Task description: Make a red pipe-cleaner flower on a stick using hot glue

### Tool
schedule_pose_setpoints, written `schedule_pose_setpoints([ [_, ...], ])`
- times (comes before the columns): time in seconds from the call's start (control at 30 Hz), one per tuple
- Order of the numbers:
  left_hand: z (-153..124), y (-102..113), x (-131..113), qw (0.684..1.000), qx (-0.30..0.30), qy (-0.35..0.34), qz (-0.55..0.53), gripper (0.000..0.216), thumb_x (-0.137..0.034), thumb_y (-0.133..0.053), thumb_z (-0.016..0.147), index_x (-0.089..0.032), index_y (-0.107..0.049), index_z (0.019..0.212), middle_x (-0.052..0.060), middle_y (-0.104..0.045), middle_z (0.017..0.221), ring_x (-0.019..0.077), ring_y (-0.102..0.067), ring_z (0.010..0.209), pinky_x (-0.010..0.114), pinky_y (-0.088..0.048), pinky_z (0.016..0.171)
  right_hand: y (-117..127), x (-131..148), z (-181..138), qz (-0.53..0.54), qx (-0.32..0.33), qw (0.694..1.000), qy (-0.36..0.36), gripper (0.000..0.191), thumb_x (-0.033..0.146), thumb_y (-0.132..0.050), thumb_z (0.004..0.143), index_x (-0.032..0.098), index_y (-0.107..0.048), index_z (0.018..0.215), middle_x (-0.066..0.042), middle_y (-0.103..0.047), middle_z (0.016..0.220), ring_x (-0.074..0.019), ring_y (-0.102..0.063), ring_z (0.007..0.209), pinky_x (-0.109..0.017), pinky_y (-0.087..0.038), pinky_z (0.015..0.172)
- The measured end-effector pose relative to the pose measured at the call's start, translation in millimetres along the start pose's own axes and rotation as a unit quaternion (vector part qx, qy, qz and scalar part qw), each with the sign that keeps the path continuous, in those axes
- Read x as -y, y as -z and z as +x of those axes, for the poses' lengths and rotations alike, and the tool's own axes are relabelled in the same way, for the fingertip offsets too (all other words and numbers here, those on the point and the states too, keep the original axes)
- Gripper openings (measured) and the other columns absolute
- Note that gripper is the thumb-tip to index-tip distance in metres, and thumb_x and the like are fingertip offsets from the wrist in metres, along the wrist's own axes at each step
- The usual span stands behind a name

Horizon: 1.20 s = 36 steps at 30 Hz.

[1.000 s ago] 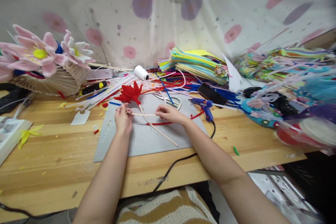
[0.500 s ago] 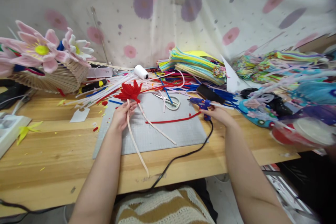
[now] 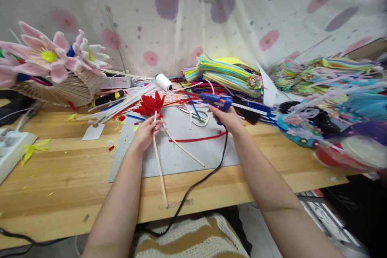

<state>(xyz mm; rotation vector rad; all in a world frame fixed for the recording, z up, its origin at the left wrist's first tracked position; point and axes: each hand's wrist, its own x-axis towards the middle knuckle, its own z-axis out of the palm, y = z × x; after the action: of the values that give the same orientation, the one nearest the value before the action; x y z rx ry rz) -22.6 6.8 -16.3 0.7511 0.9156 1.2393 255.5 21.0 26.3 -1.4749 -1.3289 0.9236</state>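
Note:
My left hand [image 3: 144,134] pinches a cream pipe cleaner [image 3: 159,165] near its upper end; the rest hangs down past the mat toward the table's front edge. Just beyond those fingers is a red pipe-cleaner flower [image 3: 149,104], with a second pale stem [image 3: 187,154] running from it across the grey mat [image 3: 181,167]. A blue hot glue gun [image 3: 217,100] is gripped in my right hand [image 3: 227,118], raised over the mat, nozzle pointing left. Its black cord trails down to the front. A red pipe cleaner [image 3: 198,140] and pale-handled scissors [image 3: 203,120] lie on the mat.
Loose pipe cleaners and a white thread spool [image 3: 163,82] are piled behind the mat. A dark phone [image 3: 248,112] lies to the right. Pink flowers [image 3: 50,54] and a white power strip [image 3: 12,151] stand left; a blue flowered piece [image 3: 294,131] sits right.
My right hand has picked up the glue gun from the mat's right edge and brought it left. The cream pipe cleaner in my left hand has swung more upright, its top shifting right.

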Motion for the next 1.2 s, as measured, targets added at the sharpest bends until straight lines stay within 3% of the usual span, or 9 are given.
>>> schedule_pose_setpoints([
  [0.2,-4,-4,7,0.990,-0.021,0.000,0.138,0.015,-0.020,-0.054,0.074,-0.012,-0.050,0.085,0.012,-0.066,0.088,0.0081,-0.056,0.050,0.021,-0.045,0.043,-58,22,-6,-0.081,0.136,0.986,0.044,0.041,0.055,-0.062,0.062,0.016,-0.062,0.076,0.000,-0.058,0.060,-0.0083,-0.047,0.049,-0.022,-0.036,0.048],
  [0.3,-5,-4,8,0.982,-0.055,-0.012,0.179,0.017,-0.026,-0.055,0.074,-0.015,-0.046,0.082,0.008,-0.067,0.076,0.0069,-0.050,0.040,0.018,-0.037,0.035,-70,19,-5,-0.116,0.158,0.978,0.066,0.043,0.057,-0.059,0.063,0.017,-0.063,0.077,-0.001,-0.062,0.066,-0.0095,-0.051,0.054,-0.022,-0.039,0.052],
  [0.4,-4,-6,8,0.976,-0.091,-0.038,0.195,0.017,-0.027,-0.056,0.072,-0.017,-0.045,0.079,0.001,-0.063,0.057,0.0040,-0.036,0.029,0.015,-0.022,0.030,-74,17,-5,-0.148,0.162,0.973,0.064,0.044,0.059,-0.057,0.064,0.017,-0.063,0.074,-0.002,-0.063,0.065,-0.0107,-0.053,0.056,-0.023,-0.040,0.054],
  [0.47,-3,-7,9,0.975,-0.102,-0.042,0.191,0.013,-0.025,-0.055,0.071,-0.016,-0.045,0.075,-0.001,-0.060,0.051,0.0031,-0.031,0.028,0.015,-0.019,0.031,-75,17,-5,-0.163,0.175,0.969,0.068,0.044,0.059,-0.056,0.066,0.016,-0.062,0.071,-0.002,-0.063,0.064,-0.0114,-0.054,0.057,-0.023,-0.041,0.055],
  [0.67,0,-7,12,0.976,-0.114,-0.048,0.181,0.009,-0.021,-0.049,0.069,-0.018,-0.040,0.071,0.000,-0.061,0.053,0.0049,-0.035,0.029,0.017,-0.021,0.033,-78,19,-6,-0.184,0.200,0.959,0.084,0.042,0.058,-0.055,0.068,0.017,-0.066,0.075,-0.003,-0.065,0.068,-0.0137,-0.057,0.065,-0.024,-0.042,0.061],
  [0.93,-2,-5,12,0.974,-0.112,-0.055,0.191,0.013,-0.025,-0.050,0.071,-0.018,-0.040,0.072,0.000,-0.064,0.057,0.0046,-0.037,0.031,0.017,-0.024,0.035,-80,19,-6,-0.175,0.212,0.955,0.107,0.040,0.055,-0.056,0.070,0.023,-0.067,0.093,-0.002,-0.067,0.092,-0.0160,-0.059,0.082,-0.026,-0.043,0.072],
  [1.2,-2,-6,11,0.972,-0.107,-0.062,0.200,0.014,-0.025,-0.052,0.069,-0.018,-0.040,0.072,0.001,-0.064,0.058,0.0044,-0.037,0.031,0.017,-0.023,0.035,-81,17,-2,-0.176,0.213,0.955,0.108,0.040,0.054,-0.058,0.070,0.022,-0.066,0.092,-0.003,-0.068,0.089,-0.0163,-0.060,0.083,-0.027,-0.044,0.075],
])
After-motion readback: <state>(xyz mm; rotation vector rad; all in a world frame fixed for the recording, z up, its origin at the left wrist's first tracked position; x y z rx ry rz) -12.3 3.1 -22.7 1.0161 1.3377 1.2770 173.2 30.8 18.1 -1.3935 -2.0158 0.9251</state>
